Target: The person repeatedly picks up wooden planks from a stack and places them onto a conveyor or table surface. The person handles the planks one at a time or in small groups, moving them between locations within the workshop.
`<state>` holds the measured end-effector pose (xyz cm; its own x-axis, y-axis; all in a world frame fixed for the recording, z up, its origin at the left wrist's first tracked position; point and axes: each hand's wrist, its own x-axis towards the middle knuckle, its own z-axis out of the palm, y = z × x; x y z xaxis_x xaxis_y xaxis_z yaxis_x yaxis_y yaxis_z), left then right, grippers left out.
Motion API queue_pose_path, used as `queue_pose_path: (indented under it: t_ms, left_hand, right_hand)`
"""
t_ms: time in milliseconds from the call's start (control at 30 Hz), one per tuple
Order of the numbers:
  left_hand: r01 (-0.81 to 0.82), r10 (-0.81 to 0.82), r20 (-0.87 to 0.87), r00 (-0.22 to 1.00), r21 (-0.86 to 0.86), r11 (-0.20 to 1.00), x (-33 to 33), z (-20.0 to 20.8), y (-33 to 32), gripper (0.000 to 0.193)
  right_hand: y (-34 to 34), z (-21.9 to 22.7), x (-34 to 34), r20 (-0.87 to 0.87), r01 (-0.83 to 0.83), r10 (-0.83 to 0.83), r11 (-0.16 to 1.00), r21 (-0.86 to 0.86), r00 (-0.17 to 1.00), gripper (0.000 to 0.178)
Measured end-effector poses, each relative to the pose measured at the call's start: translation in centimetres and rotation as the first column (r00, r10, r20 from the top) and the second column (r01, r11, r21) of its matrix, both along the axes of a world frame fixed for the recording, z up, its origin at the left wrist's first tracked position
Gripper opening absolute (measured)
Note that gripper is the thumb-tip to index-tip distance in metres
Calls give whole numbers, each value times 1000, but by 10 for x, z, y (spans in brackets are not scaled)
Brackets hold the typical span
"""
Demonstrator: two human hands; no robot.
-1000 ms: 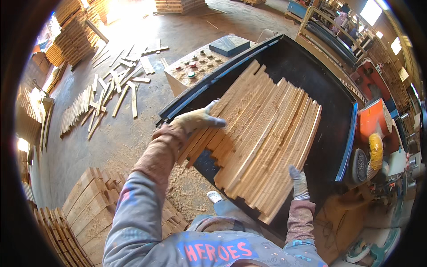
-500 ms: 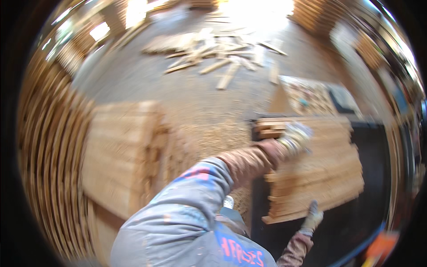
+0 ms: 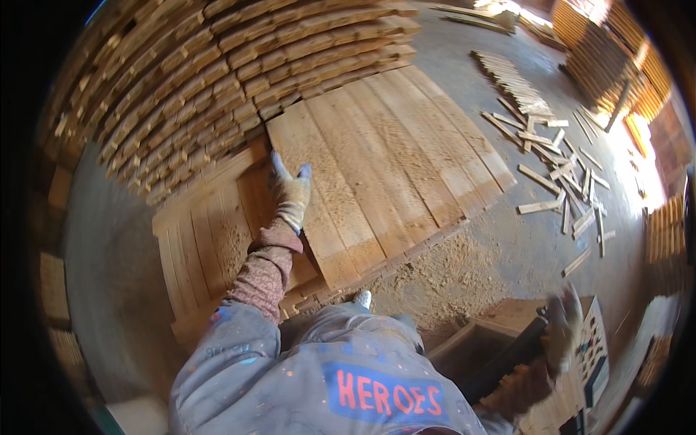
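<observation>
My left hand (image 3: pixel 291 194), in a pale work glove with bluish fingertips, has its thumb and fingers spread. It is at the left edge of a stack of wide wooden boards (image 3: pixel 384 159), whose top is strewn with sawdust; whether it touches the wood I cannot tell. Below and left of that hand lies a lower layer of boards (image 3: pixel 196 246). My right hand (image 3: pixel 563 330), also gloved, is out to the lower right and smeared by motion. Near it is a dark table or frame (image 3: pixel 500 366) with wooden pieces partly under my arm.
Tall rows of stacked wooden slats (image 3: pixel 239 58) rise behind the boards. Sawdust (image 3: pixel 442 272) covers the floor by my shoe (image 3: pixel 363 298). Loose offcuts (image 3: pixel 569 177) lie scattered to the right. A perforated pale panel (image 3: pixel 593 341) is beside my right hand.
My view has swung left, from the planks on the dark table to the board stack. My left hand has left those planks and is now at the stack; my right hand has lifted off the table.
</observation>
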<state>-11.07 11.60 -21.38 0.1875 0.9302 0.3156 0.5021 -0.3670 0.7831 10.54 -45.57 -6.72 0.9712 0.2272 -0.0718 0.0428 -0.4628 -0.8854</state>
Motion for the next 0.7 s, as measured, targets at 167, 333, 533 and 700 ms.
queue_pose_path:
  t_ms: [167,333,533,700]
  left_hand:
    - [25,134,321,938,-446,895,-73,-105,25,87]
    - [255,104,614,783,-468,846,-37,21,-28,41]
    - [300,106,594,797,-542,785,31,-7,-39,57]
    - [198,166,450,877,-655,729,28,76,-58,61]
  right_hand:
    - [224,2,83,-35,-618,619,785,35,784,59]
    - [309,-16,208,-95,-704,698,699,-129,710,71]
    - [400,-136,334,-43,-732,774,576,-364,631,61]
    - [397,-114,330,-353,-765,750,631,127,560,40]
